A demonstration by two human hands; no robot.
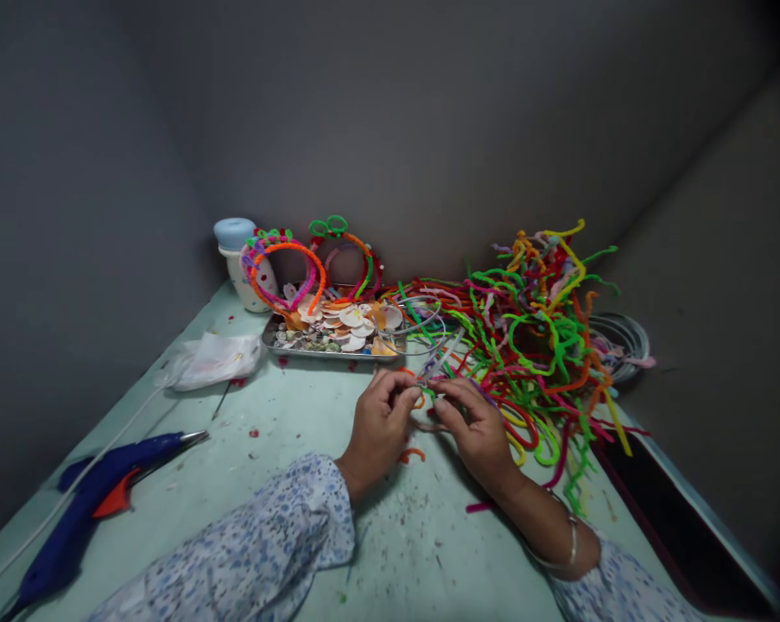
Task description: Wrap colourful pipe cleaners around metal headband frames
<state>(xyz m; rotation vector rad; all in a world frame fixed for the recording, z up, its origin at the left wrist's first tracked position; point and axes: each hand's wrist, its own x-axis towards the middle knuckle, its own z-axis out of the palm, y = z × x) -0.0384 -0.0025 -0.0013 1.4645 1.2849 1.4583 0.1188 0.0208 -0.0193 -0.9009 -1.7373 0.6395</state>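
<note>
My left hand (pixel 382 423) and my right hand (pixel 478 432) meet at mid-table, each with thumb and forefinger pinched together. A short bit of green pipe cleaner (pixel 428 393) shows between the fingertips; its ends are hidden. Orange pipe cleaner curls close to the left fingers, and another orange piece (pixel 414 454) lies beneath that hand. Just beyond the fingers stand thin clear-looking hoops (pixel 442 328); whether they join what I hold, I cannot tell. A large tangle of coloured pipe cleaners (pixel 545 337) reaches up to my right hand.
A metal tray (pixel 312 352) holds shells and small stones. Pipe-cleaner-wrapped headbands (pixel 320 272) stand at it, beside a jar (pixel 235 238) with a blue lid. A plastic bag (pixel 214 358) and a blue glue gun (pixel 85 510) with its cord lie left. A dark flat panel (pixel 668 518) lies right.
</note>
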